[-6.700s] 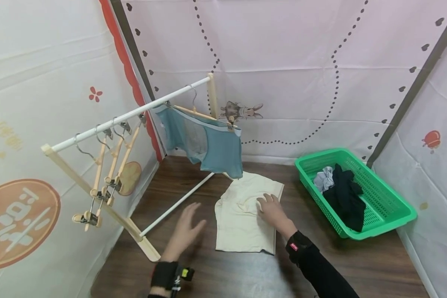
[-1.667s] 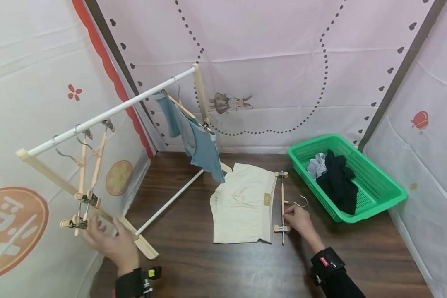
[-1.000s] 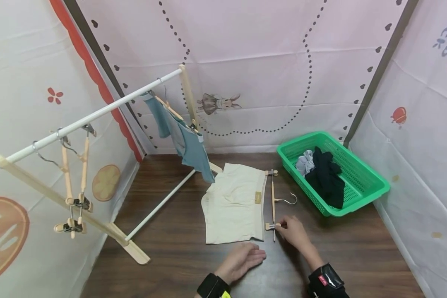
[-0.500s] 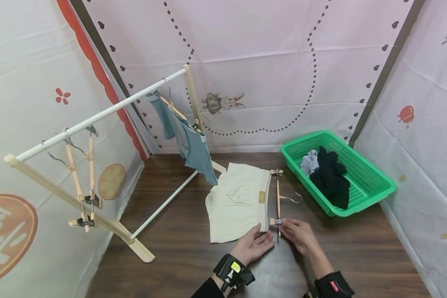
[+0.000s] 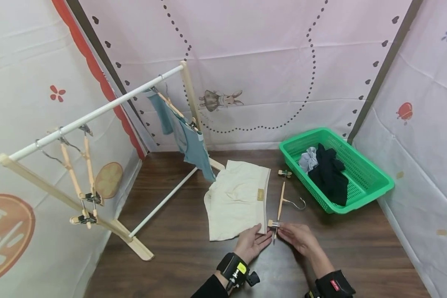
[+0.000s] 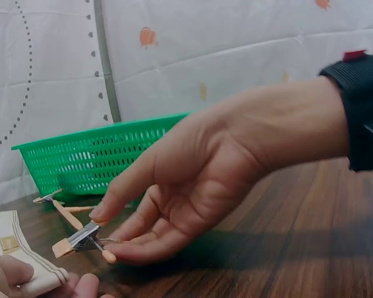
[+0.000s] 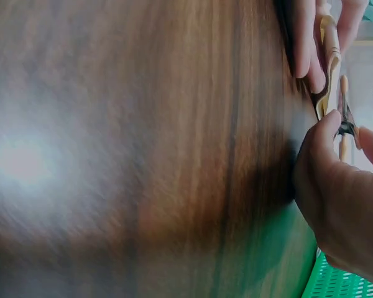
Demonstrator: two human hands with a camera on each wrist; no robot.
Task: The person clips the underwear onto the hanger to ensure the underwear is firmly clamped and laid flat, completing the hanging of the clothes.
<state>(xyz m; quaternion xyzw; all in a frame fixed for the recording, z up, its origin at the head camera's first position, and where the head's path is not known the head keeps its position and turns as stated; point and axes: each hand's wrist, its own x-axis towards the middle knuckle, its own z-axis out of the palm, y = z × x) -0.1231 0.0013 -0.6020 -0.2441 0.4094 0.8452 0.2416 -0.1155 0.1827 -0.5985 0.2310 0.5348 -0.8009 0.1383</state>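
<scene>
Pale cream shorts (image 5: 238,198) lie flat on the wooden surface, their waistband towards the right. My left hand (image 5: 250,243) pinches the near corner of that waistband, thumb on top and fingers underneath. Beside it, a wooden clip hanger (image 5: 282,198) lies along the waistband, its metal hook pointing right. My right hand (image 5: 301,240) pinches the hanger's near clip (image 6: 81,237) between thumb and fingers, as the left wrist view shows. That clip sits close to the waistband corner. The far clip (image 5: 284,173) lies apart from the cloth.
On the left stands a drying rack (image 5: 97,114) with blue shorts (image 5: 193,145) and bare clip hangers (image 5: 72,171) on its white bar. A green basket (image 5: 372,188) at the right holds a black garment (image 5: 329,174) and a grey cloth (image 5: 308,159).
One hanger has come off the rack and lies beside the cream shorts. My left hand has moved from the rack to the waistband corner; my right has slid from the hanger's bar to its near clip.
</scene>
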